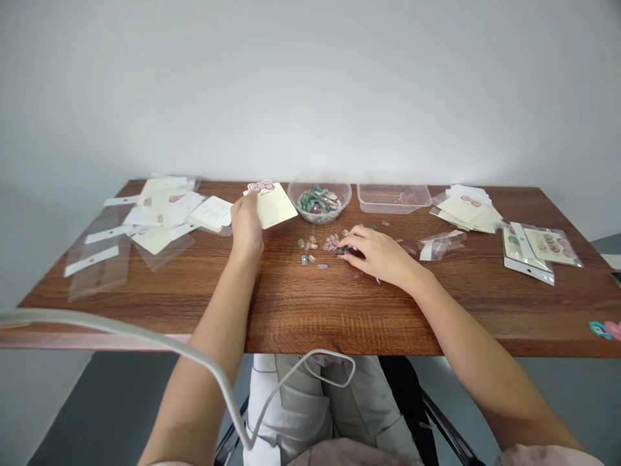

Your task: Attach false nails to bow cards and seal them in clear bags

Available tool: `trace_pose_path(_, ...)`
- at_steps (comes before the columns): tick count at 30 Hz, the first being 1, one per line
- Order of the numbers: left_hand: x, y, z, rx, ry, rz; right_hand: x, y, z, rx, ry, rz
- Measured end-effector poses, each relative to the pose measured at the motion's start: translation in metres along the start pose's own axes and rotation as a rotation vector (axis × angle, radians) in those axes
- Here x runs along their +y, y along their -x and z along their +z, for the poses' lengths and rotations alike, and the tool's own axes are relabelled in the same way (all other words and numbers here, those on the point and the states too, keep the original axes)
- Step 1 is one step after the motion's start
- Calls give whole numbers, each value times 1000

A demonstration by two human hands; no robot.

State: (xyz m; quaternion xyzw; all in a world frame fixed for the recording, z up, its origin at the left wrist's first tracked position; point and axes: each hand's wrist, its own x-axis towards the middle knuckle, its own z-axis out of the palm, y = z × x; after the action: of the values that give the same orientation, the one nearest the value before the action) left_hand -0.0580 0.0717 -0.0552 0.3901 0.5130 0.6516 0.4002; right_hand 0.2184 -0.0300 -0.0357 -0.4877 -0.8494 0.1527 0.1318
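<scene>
A cream square card (276, 207) with a pink bow at its top edge is gripped in my left hand (247, 226), thumb on its face, raised over the table. My right hand (376, 252) rests low over loose press-on nails (331, 243), its thumb and fingertips closing on a dark nail at the pile's edge. Pink, clear and bluish nails lie about these fingertips; some are hidden under the hand. Behind them stands a clear round bowl (347, 200) heaped with green and pinkish nails.
A clear rectangular tray (392, 207) stands right of the bowl. Plastic sleeves (101, 265) and cards lie at left. At right are a crumpled clear bag (441, 244), stacked cards (466, 208) and filled packets (538, 249). A white cable (194, 356) loops across the foreground.
</scene>
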Motion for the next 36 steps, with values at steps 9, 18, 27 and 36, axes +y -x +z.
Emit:
trace_pose_path(9, 3, 6, 5, 64, 17, -48, -1, -3, 3, -31, -14, -23)
trace_pose_path(18, 10, 9, 8, 55, 56, -53, 19, 10, -24, 139, -178, 99)
trace_pose_path(27, 4, 6, 6, 70, 36, -49, 28, 8, -10, 31, -49, 75)
trace_pose_path(36, 8, 10, 8, 76, 2, -60, 25, 6, -9, 7, -78, 34)
